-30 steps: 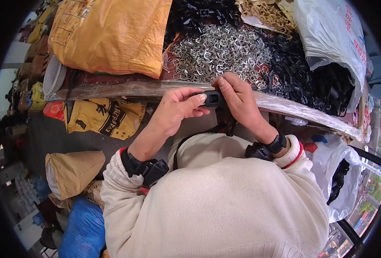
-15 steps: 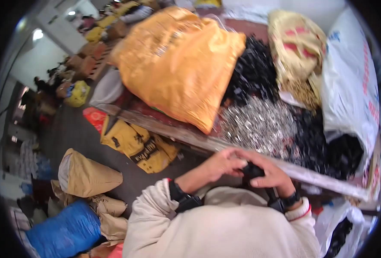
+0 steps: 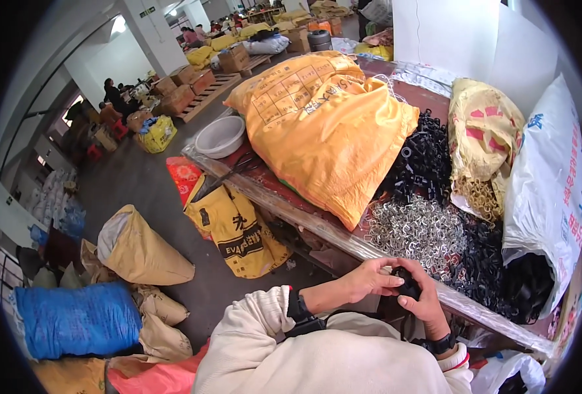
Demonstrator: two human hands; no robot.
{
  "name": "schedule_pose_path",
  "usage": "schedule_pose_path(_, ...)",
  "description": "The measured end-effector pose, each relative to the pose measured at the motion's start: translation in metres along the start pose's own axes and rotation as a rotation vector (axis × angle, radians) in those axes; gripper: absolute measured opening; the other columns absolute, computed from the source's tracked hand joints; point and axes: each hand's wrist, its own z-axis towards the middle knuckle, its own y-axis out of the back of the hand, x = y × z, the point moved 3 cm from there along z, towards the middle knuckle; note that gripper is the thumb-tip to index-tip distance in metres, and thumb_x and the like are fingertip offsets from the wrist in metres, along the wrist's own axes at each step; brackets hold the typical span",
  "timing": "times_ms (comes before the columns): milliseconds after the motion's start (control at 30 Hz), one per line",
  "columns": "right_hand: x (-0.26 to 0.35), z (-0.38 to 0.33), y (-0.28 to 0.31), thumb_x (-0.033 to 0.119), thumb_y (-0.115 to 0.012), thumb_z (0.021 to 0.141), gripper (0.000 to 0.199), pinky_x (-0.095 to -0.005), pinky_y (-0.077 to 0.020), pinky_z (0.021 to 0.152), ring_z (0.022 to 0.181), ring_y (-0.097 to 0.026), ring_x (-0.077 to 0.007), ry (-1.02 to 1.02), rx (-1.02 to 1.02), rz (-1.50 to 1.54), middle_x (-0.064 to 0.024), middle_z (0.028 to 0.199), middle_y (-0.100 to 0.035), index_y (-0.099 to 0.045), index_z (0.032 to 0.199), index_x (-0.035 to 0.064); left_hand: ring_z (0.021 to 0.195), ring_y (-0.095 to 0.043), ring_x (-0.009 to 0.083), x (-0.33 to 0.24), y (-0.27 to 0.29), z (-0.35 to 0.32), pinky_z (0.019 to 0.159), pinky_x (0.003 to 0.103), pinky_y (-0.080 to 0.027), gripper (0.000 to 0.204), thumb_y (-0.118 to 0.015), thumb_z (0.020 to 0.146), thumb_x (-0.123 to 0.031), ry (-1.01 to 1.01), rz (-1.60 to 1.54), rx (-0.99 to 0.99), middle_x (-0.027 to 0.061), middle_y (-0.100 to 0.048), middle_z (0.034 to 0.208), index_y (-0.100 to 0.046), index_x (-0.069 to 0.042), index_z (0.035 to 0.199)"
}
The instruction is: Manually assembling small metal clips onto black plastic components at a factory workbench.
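Close to my body, at the table's front edge, my left hand (image 3: 370,279) and my right hand (image 3: 427,302) are both closed on a small black rounded thing (image 3: 406,282). Its kind is too small and dark to tell. Something dark and strap-like hangs beneath it between my wrists. The fingers and thumbs meet around it from both sides. Just beyond, on the table, lies a heap of silvery metal rings or buckles (image 3: 416,236). Black plastic buckle pieces (image 3: 422,154) are heaped behind it, and more black pieces (image 3: 471,276) lie to its right.
A big orange sack (image 3: 324,131) fills the table's left part, beside a pale bowl (image 3: 220,136). To the right, a cream sack (image 3: 485,125) spills brass-coloured pieces; a white sack (image 3: 546,190) holds black material. Floor left: brown paper sack (image 3: 146,246), blue sack (image 3: 77,322).
The whole view has shifted, so the table and sacks sit lower and farther right. Both hands stay around the black thing, which shows more fully now.
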Motion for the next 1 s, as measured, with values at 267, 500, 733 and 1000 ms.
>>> schedule_pose_path(267, -0.011, 0.016, 0.006, 0.03, -0.065, 0.063, 0.051, -0.0306, -0.0386, 0.077, 0.087, -0.049, -0.0224, 0.063, -0.167, -0.076, -0.012, 0.092, -0.052, -0.05, 0.102, 0.0006, 0.077, -0.055, 0.0094, 0.0, 0.008, 0.021, 0.069, 0.024, -0.048, 0.048, -0.061, 0.075, -0.011, 0.016, -0.039, -0.041, 0.0025, -0.054, 0.086, -0.036, -0.002, 0.115)
schedule_pose_path(500, -0.02, 0.021, 0.011, 0.03, -0.066, 0.063, 0.04, -0.0268, -0.0389, 0.067, 0.073, -0.049, -0.0178, 0.046, -0.226, -0.122, -0.0076, 0.079, -0.05, -0.053, 0.087, 0.0011, 0.076, -0.056, 0.011, 0.005, 0.015, 0.032, 0.069, 0.024, -0.048, 0.055, -0.062, 0.074, -0.013, -0.01, -0.063, -0.126, 0.0047, -0.055, 0.085, -0.031, 0.002, 0.118)
schedule_pose_path(733, -0.016, 0.013, 0.005, 0.031, -0.064, 0.064, 0.039, -0.0259, -0.0382, 0.066, 0.072, -0.048, -0.0163, 0.054, -0.224, -0.11, -0.0064, 0.075, -0.048, -0.051, 0.085, 0.0005, 0.081, -0.054, 0.0103, 0.008, 0.004, 0.027, 0.07, 0.024, -0.047, 0.05, -0.061, 0.075, -0.015, -0.011, -0.08, -0.062, 0.0039, -0.054, 0.089, -0.034, -0.001, 0.116)
schedule_pose_path(1000, -0.008, 0.006, -0.01, 0.031, -0.062, 0.067, 0.038, -0.0259, -0.0384, 0.068, 0.075, -0.049, -0.0151, 0.056, -0.295, -0.056, -0.0067, 0.077, -0.05, -0.051, 0.086, -0.0001, 0.083, -0.052, 0.0087, 0.013, 0.0, 0.017, 0.071, 0.025, -0.046, 0.039, -0.059, 0.076, -0.018, -0.045, -0.09, -0.016, 0.0009, -0.05, 0.094, -0.042, -0.007, 0.109)
